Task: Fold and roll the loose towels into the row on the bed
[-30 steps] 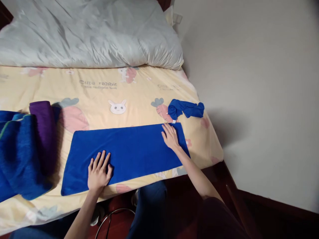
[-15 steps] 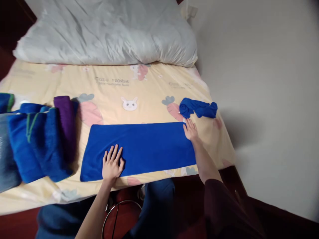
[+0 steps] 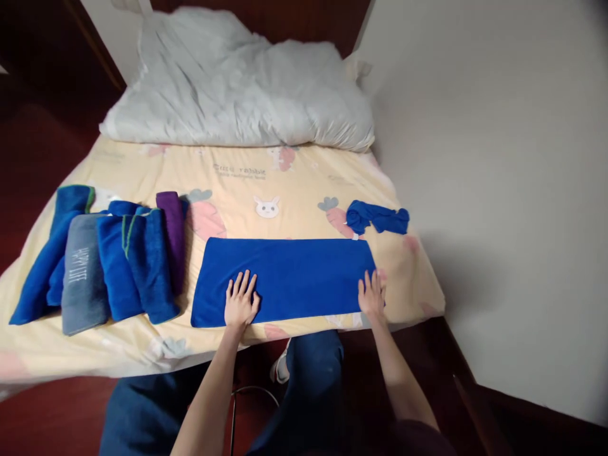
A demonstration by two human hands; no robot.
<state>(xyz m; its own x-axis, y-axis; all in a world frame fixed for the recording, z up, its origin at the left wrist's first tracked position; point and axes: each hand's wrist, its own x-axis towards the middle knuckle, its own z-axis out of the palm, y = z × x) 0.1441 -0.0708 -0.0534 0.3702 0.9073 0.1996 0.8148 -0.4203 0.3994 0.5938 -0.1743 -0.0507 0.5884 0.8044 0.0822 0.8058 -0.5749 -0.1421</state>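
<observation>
A blue towel (image 3: 304, 275) lies flat as a long rectangle on the bed, close to its front edge. Flat on its left part rests my left hand (image 3: 241, 303), fingers spread. My right hand (image 3: 372, 295) lies open at the towel's right end, with the palm down. Neither hand grips anything. A small white tag shows at the towel's far right corner. Just beyond that corner is a crumpled blue cloth (image 3: 377, 217).
Several folded towels lie to the left: a grey one with lettering (image 3: 84, 278), blue ones with green trim (image 3: 151, 266), and a purple one (image 3: 171, 240). A grey-white quilt (image 3: 237, 88) is heaped at the back of the patterned bed sheet (image 3: 294, 171). A wall (image 3: 513, 190) stands on the right.
My right hand has slid from the towel's far right corner down its right end, toward me. My left hand stays on the towel. The view has shifted, showing more of the left side.
</observation>
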